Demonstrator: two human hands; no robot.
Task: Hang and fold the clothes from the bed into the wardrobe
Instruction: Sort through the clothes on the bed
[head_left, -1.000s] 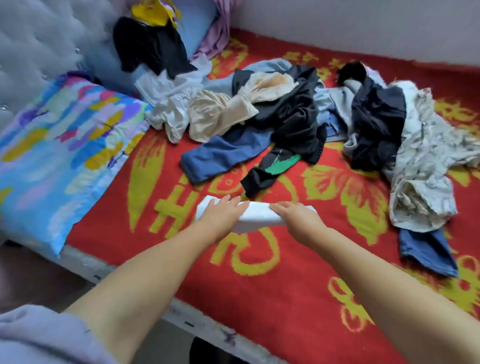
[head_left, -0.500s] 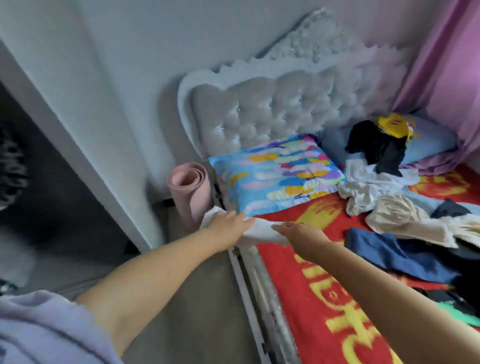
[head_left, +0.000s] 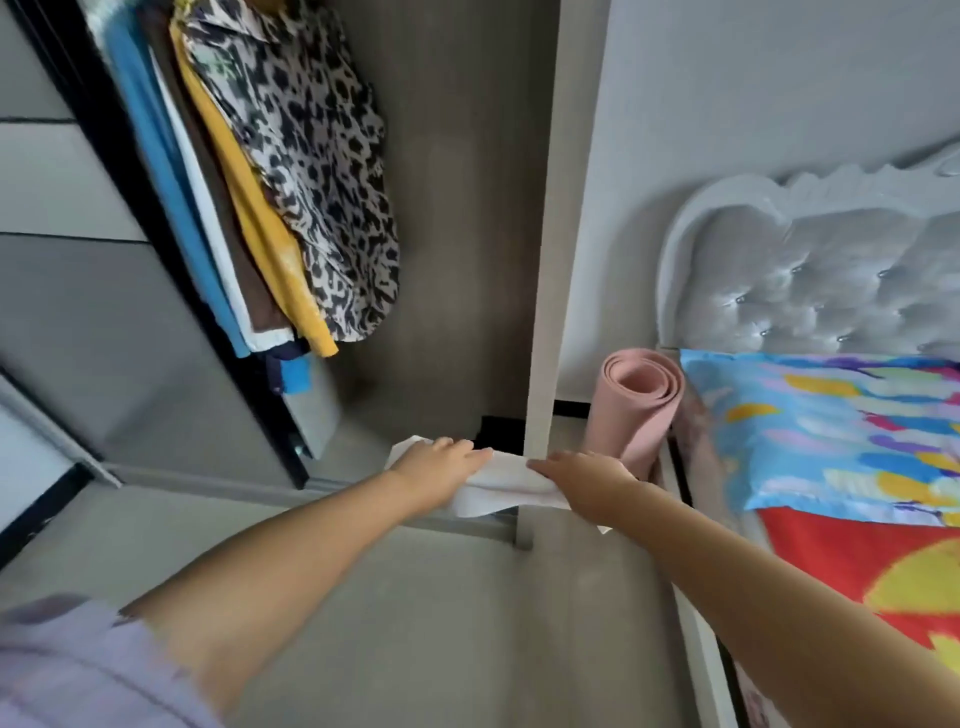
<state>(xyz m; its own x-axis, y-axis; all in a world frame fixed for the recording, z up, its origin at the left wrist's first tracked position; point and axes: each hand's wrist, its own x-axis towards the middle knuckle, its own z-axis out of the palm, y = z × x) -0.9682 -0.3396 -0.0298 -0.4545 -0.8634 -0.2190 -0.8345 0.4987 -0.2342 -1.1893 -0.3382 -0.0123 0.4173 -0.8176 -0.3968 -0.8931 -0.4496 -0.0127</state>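
Landmark: the white wardrobe side panel (head_left: 545, 260), an upright board that runs down the middle of the view.
Folded garment: a white folded cloth (head_left: 498, 480) is held up in the air right in front of the foot of that panel, lying flat between both hands, above the grey floor (head_left: 441, 623).
Left hand: the left hand (head_left: 441, 462) lies on top of the cloth's end left of the panel, fingers stretched over it; the grip looks clamped on the cloth, though the thumb underneath is hidden.
Right hand: the right hand (head_left: 587, 483) grips the cloth's other end just right of the panel, fingers over the top, grip closed on the fabric.
Wardrobe interior: left of the panel hang a leopard-print garment (head_left: 317, 171), a yellow one (head_left: 249, 208) and a blue one (head_left: 156, 171), packed side by side.
Beside the panel: a rolled pink mat (head_left: 639, 405) stands upright just right of it.
Bed: farther right, a colourful pillow (head_left: 831, 431) lies against the tufted headboard (head_left: 810, 280), on a red and yellow blanket (head_left: 857, 566).
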